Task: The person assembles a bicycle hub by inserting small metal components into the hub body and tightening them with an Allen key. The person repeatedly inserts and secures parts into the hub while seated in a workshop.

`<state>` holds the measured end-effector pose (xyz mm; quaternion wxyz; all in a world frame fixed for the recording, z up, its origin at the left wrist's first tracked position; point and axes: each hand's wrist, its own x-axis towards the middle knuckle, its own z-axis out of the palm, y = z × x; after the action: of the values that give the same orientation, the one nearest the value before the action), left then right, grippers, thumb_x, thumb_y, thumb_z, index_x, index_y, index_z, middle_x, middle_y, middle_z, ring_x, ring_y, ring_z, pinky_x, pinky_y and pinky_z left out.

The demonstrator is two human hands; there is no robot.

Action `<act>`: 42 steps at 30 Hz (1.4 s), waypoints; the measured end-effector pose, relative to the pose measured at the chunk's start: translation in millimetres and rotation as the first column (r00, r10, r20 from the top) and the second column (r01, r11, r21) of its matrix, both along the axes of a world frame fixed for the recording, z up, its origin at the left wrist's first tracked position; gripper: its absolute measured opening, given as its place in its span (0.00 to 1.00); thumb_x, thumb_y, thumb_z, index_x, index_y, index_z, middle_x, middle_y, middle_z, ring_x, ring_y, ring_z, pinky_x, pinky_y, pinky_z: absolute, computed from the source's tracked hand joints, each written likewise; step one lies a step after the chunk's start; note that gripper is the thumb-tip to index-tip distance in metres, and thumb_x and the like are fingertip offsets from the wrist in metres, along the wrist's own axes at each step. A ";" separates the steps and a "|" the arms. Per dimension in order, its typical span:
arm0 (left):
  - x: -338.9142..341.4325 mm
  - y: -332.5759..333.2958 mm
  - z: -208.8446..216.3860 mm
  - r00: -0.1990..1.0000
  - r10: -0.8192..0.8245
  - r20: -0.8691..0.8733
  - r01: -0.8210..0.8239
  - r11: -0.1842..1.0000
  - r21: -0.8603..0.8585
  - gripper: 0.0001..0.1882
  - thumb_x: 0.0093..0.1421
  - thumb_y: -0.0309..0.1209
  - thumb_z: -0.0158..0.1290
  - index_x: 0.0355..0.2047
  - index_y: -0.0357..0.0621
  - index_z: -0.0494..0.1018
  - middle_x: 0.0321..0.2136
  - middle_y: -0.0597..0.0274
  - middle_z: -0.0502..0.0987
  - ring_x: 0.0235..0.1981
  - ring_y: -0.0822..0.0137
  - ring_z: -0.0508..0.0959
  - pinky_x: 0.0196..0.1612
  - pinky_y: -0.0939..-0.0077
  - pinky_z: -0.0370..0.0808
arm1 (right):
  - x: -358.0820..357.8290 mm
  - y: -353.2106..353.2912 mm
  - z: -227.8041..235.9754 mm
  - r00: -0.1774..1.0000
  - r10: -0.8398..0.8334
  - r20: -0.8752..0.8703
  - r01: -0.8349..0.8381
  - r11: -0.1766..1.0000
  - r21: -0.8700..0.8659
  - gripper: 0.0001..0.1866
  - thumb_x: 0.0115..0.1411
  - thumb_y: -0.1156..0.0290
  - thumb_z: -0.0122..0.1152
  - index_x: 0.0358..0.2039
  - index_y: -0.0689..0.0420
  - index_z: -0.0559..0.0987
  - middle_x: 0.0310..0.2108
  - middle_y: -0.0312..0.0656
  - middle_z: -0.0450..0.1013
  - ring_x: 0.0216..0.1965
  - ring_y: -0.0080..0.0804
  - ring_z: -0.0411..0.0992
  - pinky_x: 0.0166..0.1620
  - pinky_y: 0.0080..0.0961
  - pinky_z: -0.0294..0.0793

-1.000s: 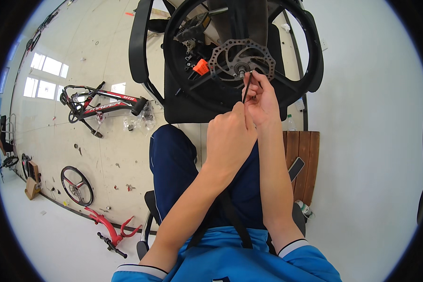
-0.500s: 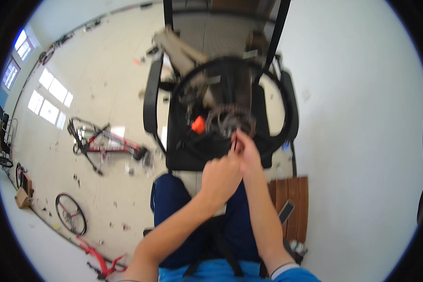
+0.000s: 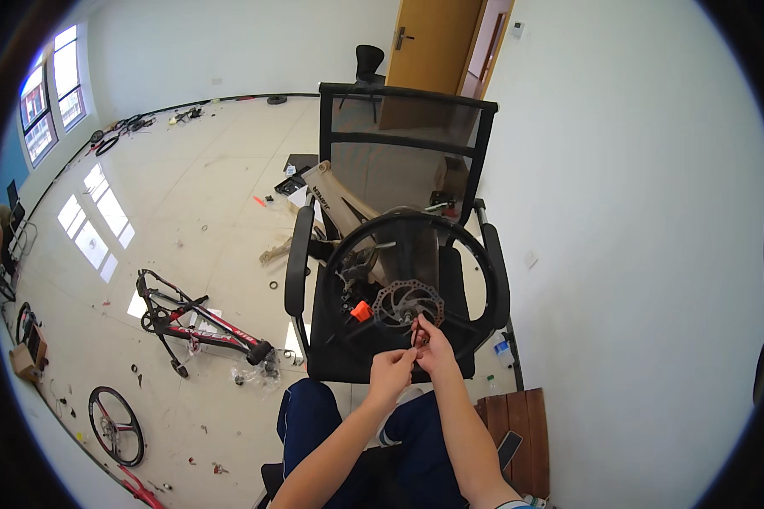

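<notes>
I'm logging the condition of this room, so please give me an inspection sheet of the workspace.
Surface: black chair seat, with an orange piece and small dark parts.
Things in hand: thin dark rod, near the brake disc of a black wheel over the seat.
Clutter: red-and-black bicycle frame, another wheel and scattered bits on the floor; phone on brown wooden slats.
Hands: left hand pinches the rod's near end; right hand pinches it closer to the disc.
Cables: none clearly seen.
Surroundings: white wall at right, open door ahead, windows upper left.
</notes>
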<state>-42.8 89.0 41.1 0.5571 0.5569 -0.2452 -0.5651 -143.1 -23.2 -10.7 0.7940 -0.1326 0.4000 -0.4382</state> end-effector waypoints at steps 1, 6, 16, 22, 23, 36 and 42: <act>-1.1 -3.9 -6.6 0.991 0.033 0.132 -0.032 0.999 -0.009 0.14 0.61 0.34 0.54 0.26 0.34 0.79 0.16 0.72 0.69 0.16 0.80 0.66 0.19 0.82 0.62 | 3.6 5.6 9.7 0.999 -0.010 -0.031 0.010 1.000 0.001 0.07 0.61 0.65 0.64 0.31 0.55 0.78 0.26 0.31 0.74 0.22 0.12 0.65 0.25 0.09 0.65; 1.3 -11.7 7.2 0.721 0.132 0.680 0.017 0.978 -0.208 0.11 0.51 0.32 0.56 0.23 0.33 0.79 0.14 0.50 0.76 0.15 0.59 0.77 0.23 0.69 0.72 | -0.9 17.9 22.9 0.987 0.019 -0.158 -0.027 0.998 -0.048 0.08 0.59 0.66 0.65 0.28 0.56 0.79 0.25 0.33 0.74 0.21 0.16 0.65 0.23 0.11 0.64; -3.8 -3.0 30.1 0.825 -0.063 0.561 0.146 0.984 -0.104 0.19 0.57 0.42 0.57 0.26 0.33 0.78 0.22 0.52 0.79 0.19 0.61 0.78 0.25 0.70 0.74 | -4.2 1.7 22.0 0.989 0.029 -0.146 -0.037 0.998 -0.047 0.11 0.61 0.67 0.61 0.25 0.59 0.77 0.19 0.32 0.69 0.16 0.21 0.63 0.21 0.18 0.63; -1.9 -2.4 13.5 0.823 -0.046 -0.566 0.044 0.999 -0.016 0.12 0.66 0.32 0.49 0.42 0.34 0.75 0.32 0.59 0.80 0.26 0.71 0.79 0.30 0.79 0.77 | -12.5 6.2 25.9 0.972 0.168 -0.166 -0.182 0.980 -0.075 0.12 0.62 0.65 0.60 0.27 0.60 0.78 0.18 0.30 0.65 0.17 0.18 0.60 0.20 0.17 0.59; -2.0 -3.0 12.5 0.837 -0.044 -0.546 0.048 0.999 -0.007 0.12 0.66 0.32 0.50 0.42 0.34 0.75 0.32 0.59 0.80 0.26 0.71 0.79 0.30 0.79 0.77 | -13.3 5.8 24.7 0.971 0.191 -0.146 -0.203 0.976 -0.075 0.12 0.62 0.65 0.60 0.28 0.60 0.78 0.18 0.30 0.66 0.17 0.18 0.60 0.20 0.17 0.59; -7.0 -12.9 30.1 1.000 -0.007 0.014 0.007 1.000 0.029 0.10 0.60 0.26 0.51 0.29 0.28 0.78 0.23 0.55 0.80 0.19 0.68 0.81 0.23 0.78 0.79 | -21.2 37.9 50.9 0.921 0.094 -0.377 -0.188 0.957 -0.220 0.12 0.62 0.65 0.62 0.31 0.63 0.79 0.23 0.34 0.73 0.20 0.16 0.65 0.23 0.14 0.64; -12.3 -13.5 33.3 0.969 0.006 0.246 -0.009 1.000 0.012 0.12 0.56 0.27 0.52 0.24 0.28 0.78 0.20 0.54 0.81 0.16 0.67 0.81 0.22 0.77 0.77 | -45.8 94.2 65.6 0.865 -0.054 -0.498 -0.126 0.939 -0.320 0.10 0.61 0.68 0.63 0.31 0.63 0.78 0.18 0.27 0.66 0.17 0.12 0.59 0.21 0.14 0.56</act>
<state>-55.1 75.5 74.4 0.5208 0.6272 -0.3065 -0.4914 -189.0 71.0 54.9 0.6359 -0.3849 0.5069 -0.4365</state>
